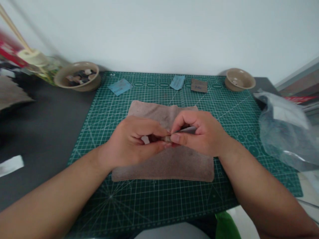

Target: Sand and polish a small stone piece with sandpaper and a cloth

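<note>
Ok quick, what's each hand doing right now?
Left hand: closed, pinching a small tan piece.
Right hand: closed, pinching that piece too, with a flat grey strip.

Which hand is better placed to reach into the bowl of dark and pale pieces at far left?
Left, probably: the left hand is nearer the bowl, while the right hand lies farther across the cutting mat. Both pinch a small pale piece.

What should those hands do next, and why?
I think the left hand should gently turn the small pale piece a little. The fingertips of both hands meet at it, right by the grey strip in the right hand. Turning it might bring another side to the strip. The brown towel lies underneath, so a dropped piece would probably land softly.
</note>
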Demonstrator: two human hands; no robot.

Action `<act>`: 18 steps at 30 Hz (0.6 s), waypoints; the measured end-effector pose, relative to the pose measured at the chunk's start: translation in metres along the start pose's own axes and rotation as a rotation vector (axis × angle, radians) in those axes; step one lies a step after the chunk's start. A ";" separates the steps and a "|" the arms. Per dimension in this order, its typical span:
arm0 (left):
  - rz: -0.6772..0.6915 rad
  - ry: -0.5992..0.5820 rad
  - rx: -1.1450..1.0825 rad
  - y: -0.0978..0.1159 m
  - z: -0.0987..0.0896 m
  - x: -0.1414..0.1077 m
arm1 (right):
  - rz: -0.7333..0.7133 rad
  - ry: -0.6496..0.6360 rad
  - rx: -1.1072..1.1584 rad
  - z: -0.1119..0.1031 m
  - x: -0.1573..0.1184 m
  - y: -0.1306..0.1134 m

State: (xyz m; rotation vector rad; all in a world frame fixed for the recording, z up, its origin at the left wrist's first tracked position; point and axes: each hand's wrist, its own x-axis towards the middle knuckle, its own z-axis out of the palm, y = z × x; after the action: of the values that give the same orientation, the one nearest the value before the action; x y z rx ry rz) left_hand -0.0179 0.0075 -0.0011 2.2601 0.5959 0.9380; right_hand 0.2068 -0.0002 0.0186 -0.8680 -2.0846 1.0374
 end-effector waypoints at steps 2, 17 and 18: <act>0.041 -0.016 0.059 -0.002 0.000 0.000 | -0.008 0.018 -0.082 0.005 -0.001 0.002; 0.016 0.052 0.113 0.001 0.002 -0.004 | -0.020 0.042 -0.049 0.005 -0.001 0.001; 0.041 0.018 0.185 0.000 0.003 -0.004 | -0.019 0.035 -0.115 0.007 -0.001 0.002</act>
State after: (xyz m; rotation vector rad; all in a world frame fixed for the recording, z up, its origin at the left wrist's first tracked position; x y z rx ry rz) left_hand -0.0183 0.0041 -0.0043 2.4382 0.6704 0.9587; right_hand 0.2024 -0.0030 0.0135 -0.9141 -2.1363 0.8927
